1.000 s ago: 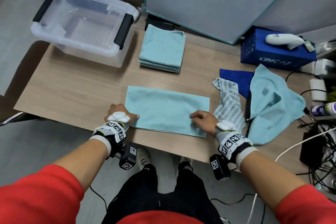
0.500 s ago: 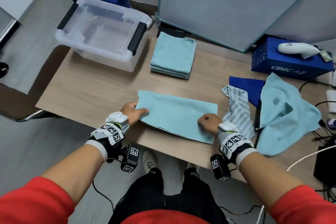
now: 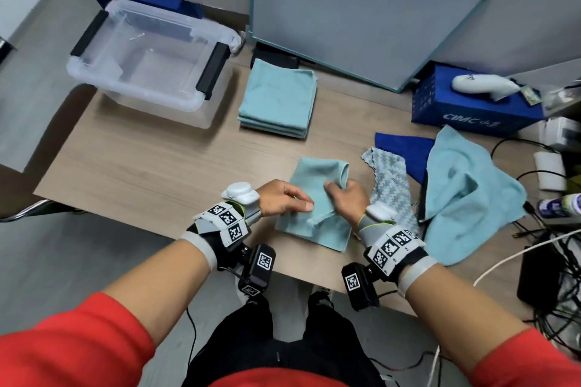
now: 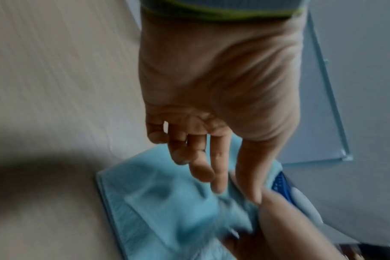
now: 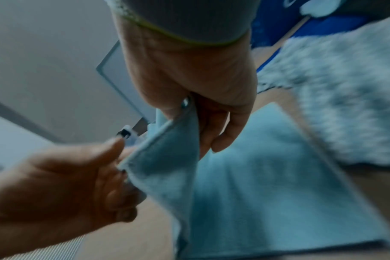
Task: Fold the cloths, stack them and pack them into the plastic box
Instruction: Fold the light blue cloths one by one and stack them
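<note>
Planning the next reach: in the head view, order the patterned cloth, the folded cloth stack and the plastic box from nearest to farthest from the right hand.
From the right hand:
1. Patterned cloth, just to its right, nearly touching.
2. Folded cloth stack, farther back on the table, slightly left.
3. Plastic box, at the far left corner.

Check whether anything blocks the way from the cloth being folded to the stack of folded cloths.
Nothing visible does. The cloth being folded lies at the near edge, pinched by the right hand. The stack of folded cloths sits beyond it, with only bare table between. The patterned cloth lies off to the right.
</note>
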{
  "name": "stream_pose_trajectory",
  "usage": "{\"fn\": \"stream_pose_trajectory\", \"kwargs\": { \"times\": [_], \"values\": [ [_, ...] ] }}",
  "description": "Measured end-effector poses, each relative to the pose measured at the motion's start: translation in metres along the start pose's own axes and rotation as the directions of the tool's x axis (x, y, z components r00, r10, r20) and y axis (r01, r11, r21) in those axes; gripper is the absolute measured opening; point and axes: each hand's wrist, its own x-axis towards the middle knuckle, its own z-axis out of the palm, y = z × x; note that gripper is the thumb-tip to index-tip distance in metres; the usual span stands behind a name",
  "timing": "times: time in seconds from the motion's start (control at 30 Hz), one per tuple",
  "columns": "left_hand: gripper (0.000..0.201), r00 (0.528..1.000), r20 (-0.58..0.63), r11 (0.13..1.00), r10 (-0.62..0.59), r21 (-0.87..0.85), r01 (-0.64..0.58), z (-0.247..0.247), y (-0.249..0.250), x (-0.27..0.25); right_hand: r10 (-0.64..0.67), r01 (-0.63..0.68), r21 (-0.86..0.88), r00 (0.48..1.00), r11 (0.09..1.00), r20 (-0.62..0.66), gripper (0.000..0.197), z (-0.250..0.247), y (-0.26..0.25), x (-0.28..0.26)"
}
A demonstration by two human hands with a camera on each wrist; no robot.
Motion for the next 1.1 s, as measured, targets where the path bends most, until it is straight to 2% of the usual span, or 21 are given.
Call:
{"fn": "stream_pose_trajectory", "kwargs": {
  "times": [0.07,0.13,0.17,0.27,0.33,0.43,0.5,0.57,0.63,0.67,0.7,0.77,0.83,0.87,0.93,0.97,1.03,1.1],
  "values": [
    [0.01,0.972,-0.224,0.997,-0.073,-0.04,0.065,-0.003,-0.014,0.01,0.07,-0.07,0.023,0.997,0.997,-0.02,0.021,-0.012,0.02,0.004],
    [0.013,0.898,-0.41,0.987,-0.158,-0.061,0.147,-0.003,-0.027,0.027,0.123,-0.119,0.103,0.992,0.988,-0.035,0.02,-0.019,0.04,0.009],
    [0.012,0.873,-0.445,0.979,-0.2,-0.062,0.193,-0.002,-0.032,0.031,0.147,-0.141,0.122,0.988,0.983,-0.043,0.025,-0.02,0.049,0.012],
    [0.026,0.869,-0.411,0.948,-0.274,0.034,0.315,0.011,-0.038,0.044,0.192,-0.191,0.032,0.98,0.981,-0.047,0.028,-0.021,0.062,0.017],
    [0.03,0.858,-0.444,0.957,-0.258,0.006,0.291,0.023,-0.035,0.05,0.215,-0.214,0.024,0.977,0.976,-0.016,0.026,-0.021,0.061,0.019],
    [0.031,0.849,-0.518,0.995,-0.1,-0.038,0.094,0.036,-0.013,0.058,0.197,-0.198,0.037,0.98,0.98,0.028,0.031,-0.022,0.063,0.025],
    [0.045,0.885,-0.464,0.999,0.029,0.001,-0.032,0.033,0.003,0.065,0.197,-0.198,0.025,0.98,0.98,0.04,0.03,-0.024,0.062,0.028],
    [0.056,0.938,-0.318,0.988,0.138,0.106,-0.11,0.029,0.019,0.074,0.2,-0.203,0.04,0.978,0.978,0.063,0.03,-0.028,0.06,0.029],
    [0.058,0.973,-0.158,0.965,0.168,0.229,-0.13,0.025,0.032,0.082,0.209,-0.214,0.06,0.974,0.975,0.085,0.031,-0.03,0.06,0.031],
    [0.056,0.982,-0.121,0.941,0.148,0.322,-0.102,0.024,0.037,0.085,0.212,-0.219,0.063,0.973,0.974,0.096,0.03,-0.031,0.059,0.031],
    [0.052,0.986,-0.115,0.899,0.118,0.435,-0.056,0.022,0.04,0.086,0.212,-0.218,0.063,0.972,0.974,0.1,0.03,-0.03,0.06,0.031],
    [0.042,0.995,-0.099,0.76,0.0,0.646,0.064,0.015,0.044,0.089,0.221,-0.227,0.064,0.971,0.972,0.088,0.028,-0.033,0.061,0.031],
    [0.043,0.988,-0.075,0.647,-0.134,0.749,0.145,0.004,0.04,0.094,0.23,-0.236,0.058,0.969,0.97,0.091,0.027,-0.033,0.063,0.031],
    [0.043,0.984,-0.083,0.608,-0.157,0.777,0.163,0.0,0.037,0.095,0.234,-0.24,0.055,0.967,0.969,0.097,0.026,-0.033,0.064,0.031],
    [0.035,0.982,-0.148,0.532,-0.119,0.825,0.189,-0.011,0.032,0.093,0.241,-0.248,0.054,0.964,0.967,0.108,0.026,-0.033,0.066,0.032],
    [0.03,0.978,-0.194,0.504,-0.075,0.839,0.205,-0.017,0.03,0.091,0.238,-0.245,0.053,0.965,0.968,0.109,0.024,-0.033,0.066,0.033],
    [0.029,0.968,-0.25,0.503,-0.02,0.834,0.226,-0.027,0.026,0.087,0.228,-0.23,0.023,0.97,0.973,0.087,0.013,-0.03,0.067,0.032],
    [0.029,0.965,-0.262,0.557,-0.028,0.798,0.232,-0.033,0.021,0.087,0.234,-0.234,0.01,0.971,0.972,0.046,0.026,-0.026,0.069,0.033]
  ]
}}
